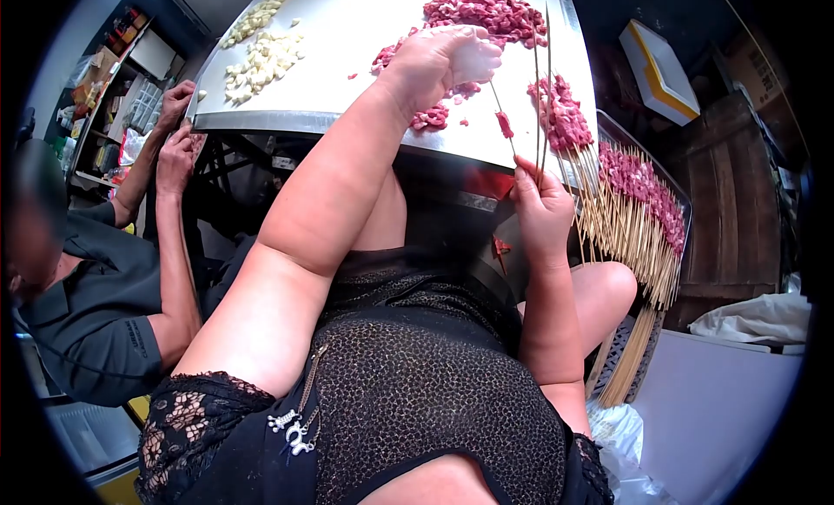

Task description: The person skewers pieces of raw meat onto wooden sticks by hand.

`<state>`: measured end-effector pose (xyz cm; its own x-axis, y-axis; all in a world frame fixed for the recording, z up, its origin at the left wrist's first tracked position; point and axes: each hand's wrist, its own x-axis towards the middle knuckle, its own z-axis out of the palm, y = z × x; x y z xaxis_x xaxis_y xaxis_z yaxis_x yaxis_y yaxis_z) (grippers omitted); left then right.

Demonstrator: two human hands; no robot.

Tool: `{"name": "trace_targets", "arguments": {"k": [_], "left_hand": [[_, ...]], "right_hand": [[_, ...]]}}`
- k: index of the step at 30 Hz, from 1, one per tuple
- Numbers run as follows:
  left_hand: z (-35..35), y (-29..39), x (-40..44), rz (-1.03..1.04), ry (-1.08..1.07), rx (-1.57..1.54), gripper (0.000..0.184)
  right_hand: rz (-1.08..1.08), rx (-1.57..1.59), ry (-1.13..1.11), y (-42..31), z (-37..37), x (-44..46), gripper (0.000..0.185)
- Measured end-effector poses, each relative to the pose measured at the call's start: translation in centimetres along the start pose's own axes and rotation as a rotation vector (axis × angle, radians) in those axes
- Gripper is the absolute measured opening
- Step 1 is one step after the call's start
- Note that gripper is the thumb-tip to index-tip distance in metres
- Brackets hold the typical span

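My right hand (543, 201) pinches bamboo skewers at the table's near edge. One skewer, slanting toward my left hand, carries a single piece of red meat (505, 125); two bare skewers (539, 79) stand up beside it. My left hand (443, 64) is closed over the table, close to that skewer's tip. Its fingers look pale and overexposed, and what they hold is hidden. Behind it lies a large heap of cut raw meat (486, 14), with a smaller pile (430, 117) below the hand. Loaded meat skewers (560, 114) lie at the table's right corner.
Pale, garlic-like pieces (265, 66) lie on the white table (339, 79). A tray of many meat skewers (643, 192) is at the right, above bundled bare sticks (632, 353). Another person's hands (176, 153) are at the left table edge. A white foam box (658, 71) stands beyond.
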<state>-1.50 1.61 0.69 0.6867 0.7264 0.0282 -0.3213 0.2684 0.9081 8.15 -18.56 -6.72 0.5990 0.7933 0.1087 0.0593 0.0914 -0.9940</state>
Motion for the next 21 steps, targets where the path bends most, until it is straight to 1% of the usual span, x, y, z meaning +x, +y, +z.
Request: {"name": "trace_targets", "arguments": {"k": [4, 8, 11, 13, 16, 17, 21], "left_hand": [[0.1, 0.0, -0.2, -0.041, 0.008, 0.014, 0.026], [0.7, -0.4, -0.4, -0.025, 0.035, -0.002, 0.025], [1.4, -0.8, -0.8, -0.012, 0.065, -0.068, 0.022], [1.9, -1.2, -0.8, 0.076, 0.115, -0.105, 0.023], [2.2, -0.8, -1.0, 0.115, 0.173, -0.173, 0.026], [1.7, -0.8, -0.8, 0.107, 0.106, -0.175, 0.030], [1.7, -0.8, -0.8, 0.035, 0.051, -0.244, 0.032]], "right_hand": [[-0.055, -0.032, 0.022, 0.2, 0.1, 0.0, 0.019], [-0.049, -0.049, 0.032, 0.1, 0.3, 0.0, 0.019], [-0.075, -0.037, 0.034, 0.1, 0.7, 0.0, 0.019], [-0.066, -0.023, 0.056, 0.1, 1.3, -0.1, 0.019], [-0.031, -0.007, 0.019, 0.7, 1.3, -0.1, 0.018], [-0.016, 0.017, 0.025, 0.9, 1.3, -0.1, 0.018], [-0.024, 0.027, 0.038, 0.8, 1.3, 0.0, 0.019]]}}
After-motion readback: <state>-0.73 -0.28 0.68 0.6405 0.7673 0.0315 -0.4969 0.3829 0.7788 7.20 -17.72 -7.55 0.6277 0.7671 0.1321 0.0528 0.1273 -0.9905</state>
